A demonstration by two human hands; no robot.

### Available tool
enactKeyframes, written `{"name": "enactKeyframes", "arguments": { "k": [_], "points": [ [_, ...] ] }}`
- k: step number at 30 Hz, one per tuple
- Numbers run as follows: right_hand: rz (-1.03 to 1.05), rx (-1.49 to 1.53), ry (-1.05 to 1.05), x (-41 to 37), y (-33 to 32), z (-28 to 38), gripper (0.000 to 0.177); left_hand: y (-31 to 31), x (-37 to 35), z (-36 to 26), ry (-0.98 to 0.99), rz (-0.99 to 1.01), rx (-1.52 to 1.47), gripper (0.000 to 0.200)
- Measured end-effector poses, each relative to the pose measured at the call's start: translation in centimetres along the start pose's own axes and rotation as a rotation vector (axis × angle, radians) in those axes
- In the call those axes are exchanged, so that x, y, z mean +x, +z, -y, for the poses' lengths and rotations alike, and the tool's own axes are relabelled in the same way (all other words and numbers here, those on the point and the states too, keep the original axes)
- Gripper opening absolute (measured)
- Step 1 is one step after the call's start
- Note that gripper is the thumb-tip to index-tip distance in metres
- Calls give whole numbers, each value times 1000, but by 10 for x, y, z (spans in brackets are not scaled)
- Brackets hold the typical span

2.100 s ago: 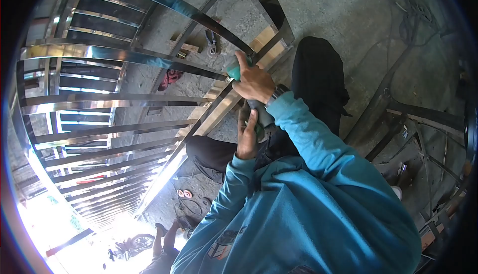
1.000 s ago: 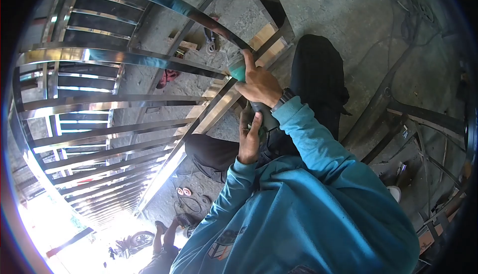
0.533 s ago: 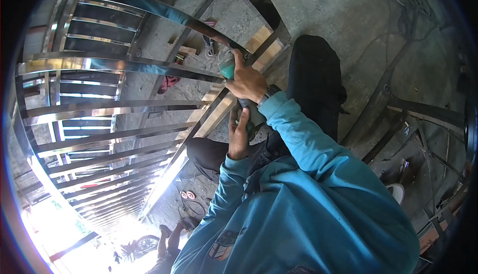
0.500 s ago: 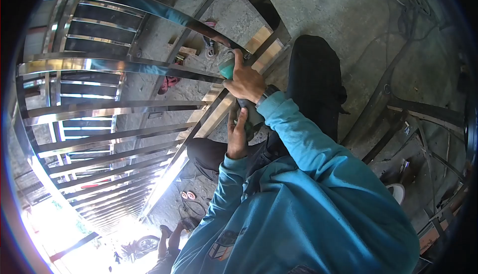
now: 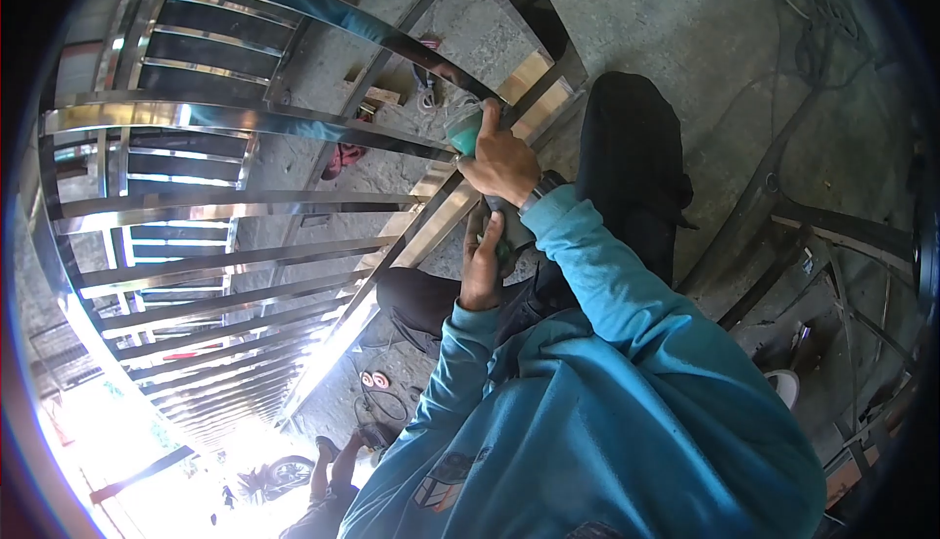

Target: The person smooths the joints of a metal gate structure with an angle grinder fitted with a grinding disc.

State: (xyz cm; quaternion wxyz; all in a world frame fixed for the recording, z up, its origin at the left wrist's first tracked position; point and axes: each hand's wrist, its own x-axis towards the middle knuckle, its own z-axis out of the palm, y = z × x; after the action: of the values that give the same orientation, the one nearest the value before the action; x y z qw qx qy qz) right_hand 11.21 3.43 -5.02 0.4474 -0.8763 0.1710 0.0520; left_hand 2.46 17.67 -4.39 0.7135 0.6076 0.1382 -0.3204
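Note:
A power tool that looks like an angle grinder (image 5: pixel 464 131), with a green round head, is in both my hands beside a shiny metal frame (image 5: pixel 294 207) made of many parallel bars. My right hand (image 5: pixel 501 163) is closed over its front part, with the index finger stretched toward the end of a bar. Lower down, my left hand (image 5: pixel 482 257) wraps round the dark rear body. The head is close to where two bars meet the frame's long side rail; whether it touches the metal cannot be made out. My hands cover much of the tool.
A second barred panel (image 5: pixel 211 32) lies beyond the frame. Red-and-white discs (image 5: pixel 374 379) and a cable rest on the concrete floor. Cables (image 5: pixel 832 35) and dark metal framework (image 5: pixel 842 231) are at the right. Another person's legs (image 5: pixel 336 466) show at the bottom, near a motorcycle (image 5: pixel 284 477).
The whole view has shifted slightly, so most things appear a little farther right. My hands keep the same hold on the grinder at about the same place on the frame.

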Motion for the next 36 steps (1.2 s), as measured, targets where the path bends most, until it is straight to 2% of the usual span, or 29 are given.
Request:
{"name": "enactKeyframes", "arguments": {
  "k": [3,5,6,9,11,12,14,18,20,22,24,26,28,30,32,34,36],
  "points": [
    [27,-24,11,12,6,0,99,8,3,-5,14,-28,-12,64],
    [3,11,-18,20,13,-2,98,14,5,-9,35,-105,-40,31],
    [3,9,-22,18,9,1,98,13,5,-9,38,-105,-43,31],
    [52,47,17,4,1,3,95,11,-1,-6,81,-79,20,39],
    [-9,23,6,-11,1,0,94,9,-11,-1,71,-30,75,51],
    [-8,15,4,-18,1,-3,94,6,-15,6,72,-29,67,51],
    [-46,115,-61,-33,2,-11,93,0,-22,23,95,-57,152,60],
    [75,270,29,-67,-13,-17,95,4,-53,37,150,-18,184,64],
    [103,280,34,-78,-15,-27,102,7,-64,40,74,-6,127,72],
    [21,341,21,-87,-13,-37,105,12,-65,52,247,52,135,78],
    [42,391,57,-90,-13,-44,106,9,-66,51,219,75,109,85],
    [-55,445,-30,-89,-12,-53,105,6,-63,42,196,134,293,93],
    [-97,534,-57,-86,-9,-60,101,4,-60,33,211,114,263,98],
    [-186,787,-78,-82,-4,-65,92,-4,-56,22,272,120,505,99],
    [-183,824,-1,-82,-7,-65,91,-8,-56,9,304,102,519,97],
    [-56,1226,271,-83,-6,-62,84,-16,-56,-5,433,94,894,93],
    [-80,1310,276,-76,11,-69,81,-16,-60,-20,408,66,925,87]
  ]
}}
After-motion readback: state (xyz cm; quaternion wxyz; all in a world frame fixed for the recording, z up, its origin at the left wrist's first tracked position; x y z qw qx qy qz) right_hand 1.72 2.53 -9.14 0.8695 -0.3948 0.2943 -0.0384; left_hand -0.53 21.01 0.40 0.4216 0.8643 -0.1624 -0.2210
